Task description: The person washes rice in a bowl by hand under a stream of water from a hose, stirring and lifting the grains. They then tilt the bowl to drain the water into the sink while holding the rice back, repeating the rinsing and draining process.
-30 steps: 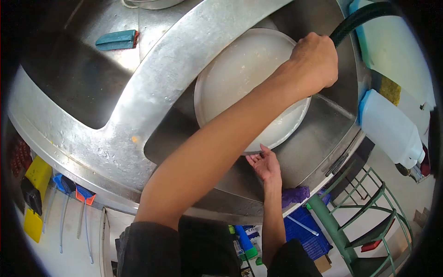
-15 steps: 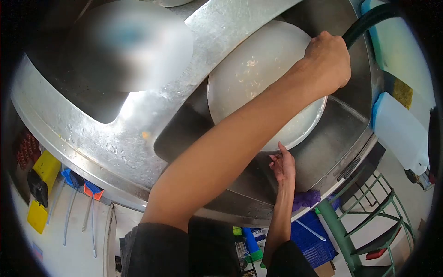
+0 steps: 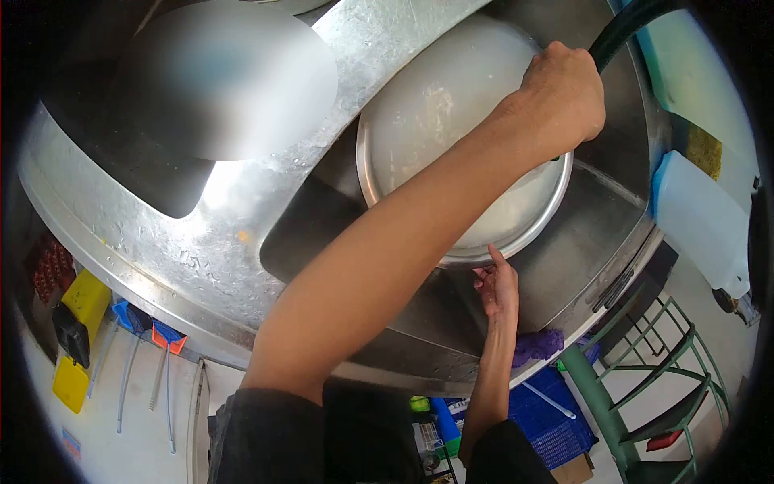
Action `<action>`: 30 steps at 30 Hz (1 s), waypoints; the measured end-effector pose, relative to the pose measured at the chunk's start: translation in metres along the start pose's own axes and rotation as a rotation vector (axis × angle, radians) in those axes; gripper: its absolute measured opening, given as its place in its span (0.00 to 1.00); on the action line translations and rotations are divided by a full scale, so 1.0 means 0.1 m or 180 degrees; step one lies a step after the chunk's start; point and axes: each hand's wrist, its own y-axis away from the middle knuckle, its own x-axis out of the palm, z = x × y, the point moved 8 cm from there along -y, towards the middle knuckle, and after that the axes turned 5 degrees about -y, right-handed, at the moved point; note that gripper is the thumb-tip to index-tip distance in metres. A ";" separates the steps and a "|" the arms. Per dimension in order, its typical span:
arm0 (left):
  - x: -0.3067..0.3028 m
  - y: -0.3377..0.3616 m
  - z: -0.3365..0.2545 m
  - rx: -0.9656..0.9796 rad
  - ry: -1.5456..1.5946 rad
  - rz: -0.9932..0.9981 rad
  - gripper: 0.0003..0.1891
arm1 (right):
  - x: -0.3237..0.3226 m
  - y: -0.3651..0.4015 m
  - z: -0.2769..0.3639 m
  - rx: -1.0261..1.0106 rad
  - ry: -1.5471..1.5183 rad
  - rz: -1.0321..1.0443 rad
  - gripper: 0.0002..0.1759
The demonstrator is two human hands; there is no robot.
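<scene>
A large round metal bowl [image 3: 556,206] of cloudy whitish water [image 3: 435,105] sits in the right basin of a steel sink. My left hand [image 3: 564,89], at the end of the arm stretched across the bowl, is closed in a fist around a dark hose [image 3: 625,36] at the bowl's far right side. The hose end is mostly hidden behind the fist. At the near rim, my right hand [image 3: 497,289] grips the bowl, thumb up at the edge and fingers curled below it. My left forearm covers part of the bowl.
A left basin [image 3: 137,173] lies beyond the steel divider [image 3: 322,137]. A purple cloth [image 3: 538,347] hangs at the front edge. A yellow-brown sponge [image 3: 704,152] and a pale plastic container [image 3: 700,222] are at right. A green metal rack [image 3: 601,395] stands below.
The bowl's metal rim shows more clearly around the left and near sides, and the water's surface looks different. Both hands keep their holds, the left fist shifted slightly up and left in view.
</scene>
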 end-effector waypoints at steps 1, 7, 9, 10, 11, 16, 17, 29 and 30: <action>0.01 0.00 0.01 -0.0065 -0.0011 0.0069 0.14 | -0.02 -0.02 -0.01 0.0021 0.0022 -0.0047 0.17; -0.01 0.03 -0.01 -0.0066 -0.0139 0.0310 0.15 | -0.08 -0.03 -0.02 -0.0070 0.0049 -0.0182 0.18; -0.01 0.03 -0.04 0.0049 -0.0276 0.0339 0.15 | -0.09 -0.05 -0.01 -0.0105 0.0007 -0.0164 0.19; 0.00 0.02 -0.05 0.0097 -0.0334 0.0371 0.15 | -0.08 -0.04 -0.01 -0.0132 0.0011 -0.0133 0.19; 0.02 0.01 -0.07 0.0145 -0.0394 0.0403 0.15 | -0.06 -0.03 0.01 -0.0159 0.0015 -0.0101 0.19; 0.08 -0.03 -0.01 -0.0010 0.0051 0.0168 0.14 | -0.05 0.01 0.04 -0.0186 0.0164 -0.0196 0.19; 0.06 -0.03 -0.02 0.0080 0.0124 0.0042 0.13 | -0.05 0.00 0.05 -0.0215 0.0199 -0.0206 0.19; 0.11 -0.06 0.00 0.0047 0.0228 0.0069 0.13 | -0.11 0.06 0.18 -0.0580 0.0754 -0.0501 0.24; 0.11 -0.06 0.00 0.0041 0.0227 0.0071 0.13 | -0.11 0.08 0.18 -0.0574 0.0757 -0.0499 0.24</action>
